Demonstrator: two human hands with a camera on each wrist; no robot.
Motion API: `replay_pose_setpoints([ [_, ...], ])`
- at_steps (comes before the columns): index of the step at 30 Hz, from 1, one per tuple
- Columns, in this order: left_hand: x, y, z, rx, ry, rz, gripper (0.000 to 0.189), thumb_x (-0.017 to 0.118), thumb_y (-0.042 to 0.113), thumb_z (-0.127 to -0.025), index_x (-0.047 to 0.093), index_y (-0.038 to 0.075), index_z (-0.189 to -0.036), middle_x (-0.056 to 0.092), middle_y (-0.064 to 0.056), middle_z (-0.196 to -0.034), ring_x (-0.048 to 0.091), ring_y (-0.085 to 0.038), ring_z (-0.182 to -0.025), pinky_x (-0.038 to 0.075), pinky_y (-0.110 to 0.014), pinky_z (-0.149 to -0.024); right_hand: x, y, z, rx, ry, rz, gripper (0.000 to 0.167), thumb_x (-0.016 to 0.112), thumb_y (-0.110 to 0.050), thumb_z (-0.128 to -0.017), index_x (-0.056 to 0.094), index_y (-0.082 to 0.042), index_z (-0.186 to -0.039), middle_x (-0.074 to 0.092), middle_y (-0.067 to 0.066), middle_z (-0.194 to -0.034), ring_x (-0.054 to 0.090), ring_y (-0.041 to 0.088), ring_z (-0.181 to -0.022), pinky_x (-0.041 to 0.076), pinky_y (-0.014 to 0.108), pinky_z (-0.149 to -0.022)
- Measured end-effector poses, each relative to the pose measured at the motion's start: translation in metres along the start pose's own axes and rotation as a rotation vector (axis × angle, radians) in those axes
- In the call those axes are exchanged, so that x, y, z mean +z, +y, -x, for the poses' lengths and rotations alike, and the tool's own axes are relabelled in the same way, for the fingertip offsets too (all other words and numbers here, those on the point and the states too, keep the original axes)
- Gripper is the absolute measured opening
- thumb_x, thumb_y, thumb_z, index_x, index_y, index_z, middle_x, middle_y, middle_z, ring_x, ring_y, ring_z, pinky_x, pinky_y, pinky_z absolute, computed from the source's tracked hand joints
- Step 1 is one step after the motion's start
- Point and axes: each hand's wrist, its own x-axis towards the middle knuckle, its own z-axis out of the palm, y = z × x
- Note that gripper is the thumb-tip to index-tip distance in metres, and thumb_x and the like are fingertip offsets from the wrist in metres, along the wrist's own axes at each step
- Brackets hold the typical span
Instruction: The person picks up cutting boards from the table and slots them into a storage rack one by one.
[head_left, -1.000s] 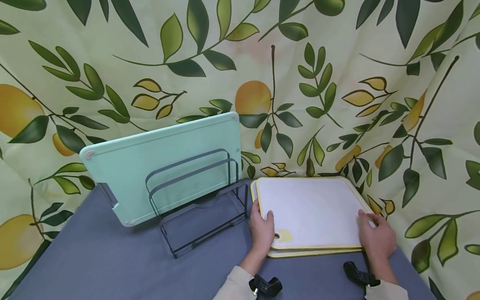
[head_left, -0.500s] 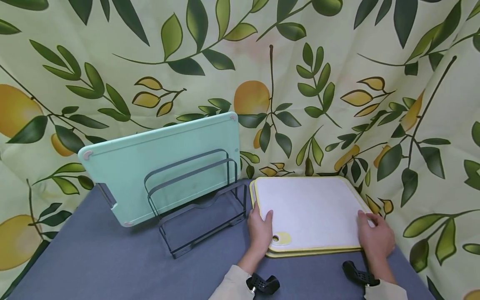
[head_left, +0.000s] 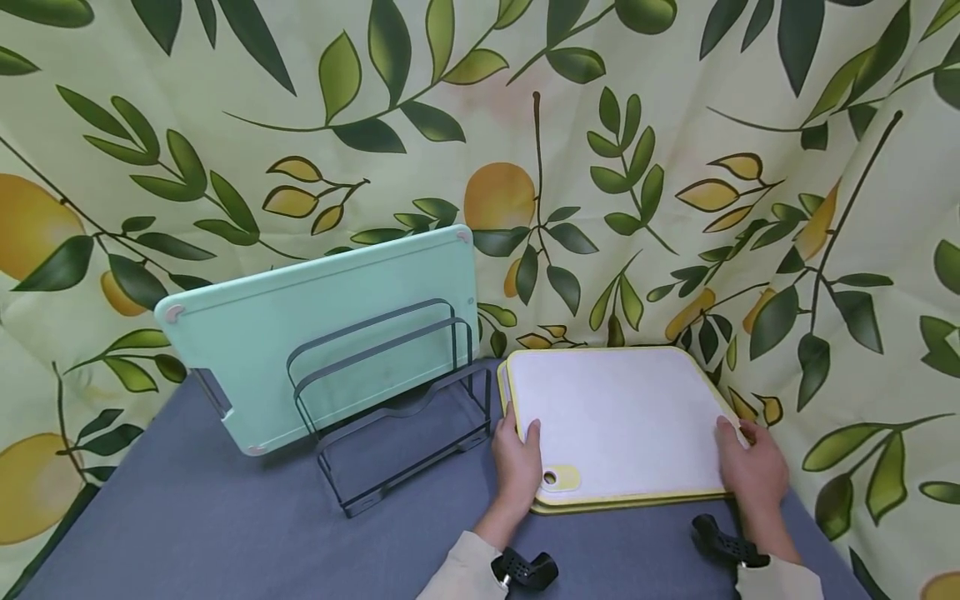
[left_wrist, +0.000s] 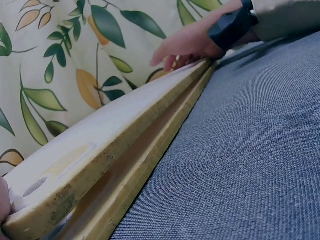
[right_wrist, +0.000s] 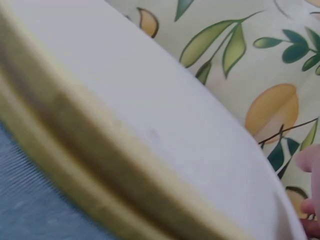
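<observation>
Two white cutting boards with yellow rims lie one over the other at the right of the table in the head view. The left hand (head_left: 517, 458) holds the left edge of the upper cutting board (head_left: 622, 417), thumb on its face, beside the yellow corner with a hole. At its right edge the right hand (head_left: 753, 467) grips with the thumb on top; the other fingers are partly hidden. In the left wrist view a gap separates the upper board from the lower cutting board (left_wrist: 145, 172), wider at the left hand and narrowing toward the right.
Left of the boards stands a dark wire rack (head_left: 405, 417), close to the left hand. A mint-green cutting board (head_left: 322, 325) leans upright in its rear slot. Blue-grey cloth covers the table (head_left: 210, 517); a leaf-patterned curtain (head_left: 420, 75) hangs right behind.
The upper board's far edge has risen slightly, with both hands keeping their hold. The head view has shifted a little. Rack and mint-green board stay put.
</observation>
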Motion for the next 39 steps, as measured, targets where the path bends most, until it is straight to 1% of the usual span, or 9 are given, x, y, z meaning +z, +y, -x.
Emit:
replay_pose_setpoints([
  [3, 0.0, 0.0, 0.0, -0.006, 0.003, 0.011, 0.057, 0.069, 0.009, -0.094, 0.049, -0.009, -0.144, 0.065, -0.026, -0.119, 0.065, -0.035, -0.111, 0.053, -0.047, -0.098, -0.004, -0.002, -0.005, 0.015, -0.059, 0.003, 0.078, 0.035, -0.057, -0.102, 0.039, 0.004, -0.151, 0.045, 0.03, -0.149, 0.04, 0.05, -0.135, 0.031, 0.06, -0.11],
  [8, 0.001, -0.001, 0.003, 0.062, 0.027, 0.005, 0.055, 0.071, 0.008, -0.093, 0.053, -0.008, -0.141, 0.067, -0.023, -0.109, 0.066, -0.037, -0.105, 0.053, -0.049, -0.095, -0.01, -0.002, -0.01, 0.0, -0.125, 0.056, 0.079, 0.032, -0.056, -0.103, 0.034, 0.005, -0.153, 0.039, 0.034, -0.151, 0.036, 0.054, -0.136, 0.03, 0.063, -0.111],
  [13, 0.002, -0.002, 0.004, 0.107, 0.056, 0.021, 0.054, 0.072, 0.007, -0.091, 0.054, -0.01, -0.139, 0.067, -0.023, -0.106, 0.066, -0.038, -0.103, 0.053, -0.05, -0.094, -0.012, -0.003, -0.014, -0.008, -0.129, 0.072, 0.08, 0.031, -0.055, -0.103, 0.031, 0.009, -0.153, 0.039, 0.036, -0.15, 0.036, 0.055, -0.137, 0.03, 0.063, -0.112],
  [18, 0.002, -0.005, 0.003, 0.144, 0.077, 0.036, 0.054, 0.073, 0.007, -0.089, 0.056, -0.01, -0.138, 0.066, -0.021, -0.101, 0.067, -0.033, -0.094, 0.057, -0.044, -0.085, -0.011, -0.003, -0.017, -0.026, -0.123, 0.11, 0.084, 0.03, -0.055, -0.103, 0.028, 0.014, -0.151, 0.04, 0.04, -0.146, 0.037, 0.057, -0.134, 0.031, 0.064, -0.111],
  [21, 0.001, -0.005, 0.002, 0.095, 0.051, 0.07, 0.056, 0.073, 0.008, -0.09, 0.055, -0.006, -0.141, 0.066, -0.019, -0.103, 0.068, -0.031, -0.095, 0.058, -0.041, -0.085, -0.008, -0.002, -0.016, -0.038, -0.12, 0.126, 0.083, 0.029, -0.056, -0.104, 0.033, 0.014, -0.149, 0.04, 0.042, -0.144, 0.039, 0.058, -0.13, 0.032, 0.065, -0.109],
  [25, 0.0, -0.004, 0.002, 0.022, 0.019, 0.1, 0.056, 0.072, 0.009, -0.092, 0.053, -0.004, -0.143, 0.066, -0.021, -0.113, 0.068, -0.032, -0.105, 0.058, -0.042, -0.091, -0.003, 0.001, -0.012, -0.02, -0.078, 0.115, 0.084, 0.031, -0.06, -0.102, 0.044, 0.011, -0.145, 0.043, 0.04, -0.142, 0.044, 0.057, -0.125, 0.035, 0.066, -0.103],
  [30, 0.0, -0.006, 0.001, 0.026, 0.004, 0.135, 0.055, 0.07, 0.01, -0.094, 0.052, -0.005, -0.144, 0.065, -0.024, -0.12, 0.067, -0.034, -0.11, 0.058, -0.04, -0.091, 0.0, 0.002, -0.008, 0.041, -0.035, 0.082, 0.087, 0.034, -0.067, -0.098, 0.047, 0.003, -0.146, 0.046, 0.036, -0.143, 0.044, 0.055, -0.124, 0.034, 0.066, -0.097],
  [35, -0.002, -0.005, -0.001, 0.033, -0.018, 0.227, 0.058, 0.071, 0.009, -0.093, 0.05, -0.005, -0.145, 0.063, -0.022, -0.11, 0.071, -0.03, -0.097, 0.061, -0.03, -0.079, 0.002, 0.0, -0.008, 0.07, -0.031, 0.053, 0.088, 0.036, -0.071, -0.095, 0.048, 0.0, -0.147, 0.046, 0.033, -0.145, 0.044, 0.054, -0.126, 0.032, 0.066, -0.101],
  [39, -0.003, -0.005, -0.003, 0.038, -0.011, 0.22, 0.061, 0.074, 0.01, -0.09, 0.05, -0.004, -0.145, 0.064, -0.019, -0.107, 0.071, -0.025, -0.091, 0.06, -0.025, -0.076, 0.001, -0.001, -0.009, 0.073, -0.038, 0.053, 0.089, 0.037, -0.071, -0.094, 0.048, -0.001, -0.147, 0.047, 0.033, -0.145, 0.045, 0.053, -0.125, 0.033, 0.065, -0.101],
])
